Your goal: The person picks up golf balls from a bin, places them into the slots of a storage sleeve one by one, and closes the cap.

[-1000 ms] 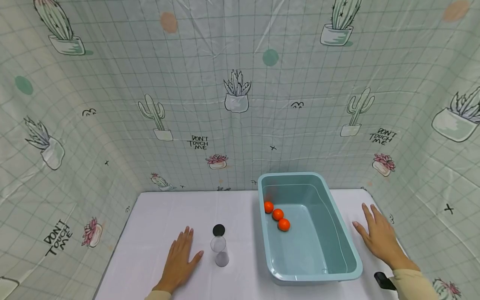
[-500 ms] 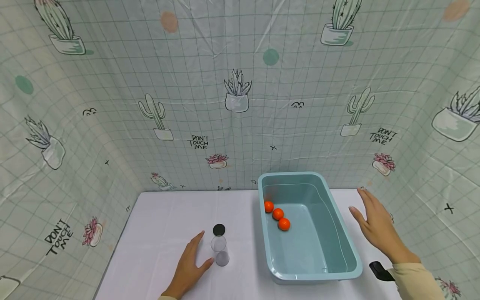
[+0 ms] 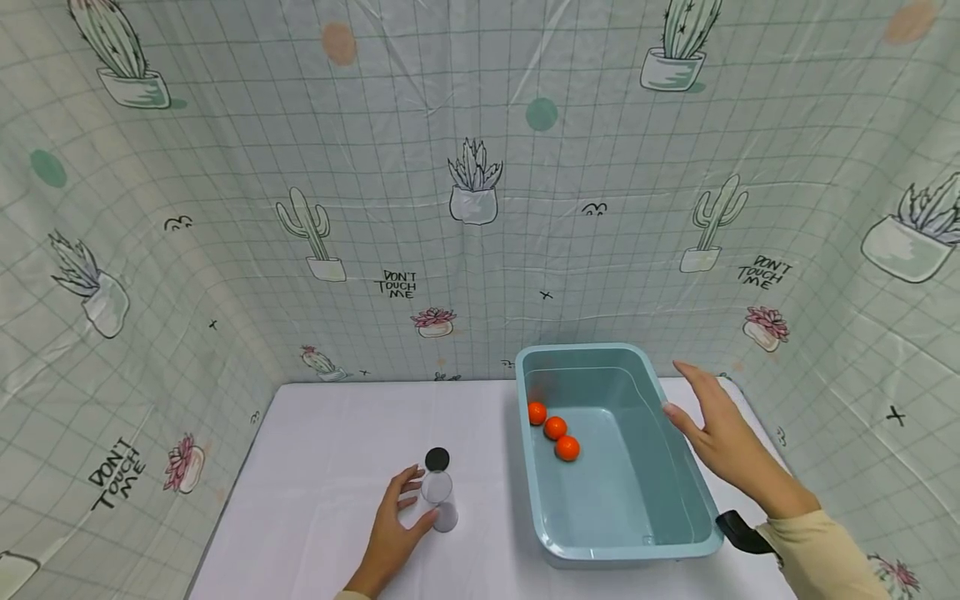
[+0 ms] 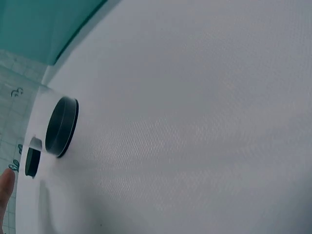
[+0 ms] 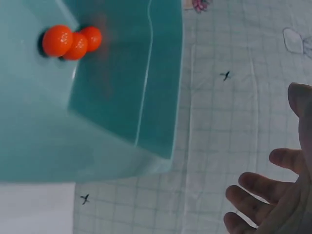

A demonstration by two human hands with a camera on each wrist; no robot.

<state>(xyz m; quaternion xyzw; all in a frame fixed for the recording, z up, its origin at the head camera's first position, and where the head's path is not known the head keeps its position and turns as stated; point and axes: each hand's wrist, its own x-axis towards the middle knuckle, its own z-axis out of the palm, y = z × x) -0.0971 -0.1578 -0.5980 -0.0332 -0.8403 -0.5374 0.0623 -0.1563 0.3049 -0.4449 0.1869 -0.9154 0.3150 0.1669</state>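
Observation:
My left hand (image 3: 392,527) is at the left side of a clear cylindrical container (image 3: 437,488), its fingers bent loosely beside the wall and the thumb near its lower part. In the left wrist view the container's dark base (image 4: 62,126) stands on the cloth, with one fingertip (image 4: 6,187) at the edge of view, apart from it. Just behind the container lies a round black lid (image 3: 437,458). My right hand (image 3: 723,437), fingers spread and holding nothing, hovers at the right rim of a light blue bin (image 3: 621,557).
Several orange balls (image 3: 567,448) lie in a diagonal row at the bin's left side. A white cloth covers the table (image 3: 322,442). Curtains with a cactus print (image 3: 480,275) enclose the back and both sides.
My left hand has risen from the cloth and moved right to the clear container, its fingers bending. My right hand has lifted and moved left toward the bin's rim.

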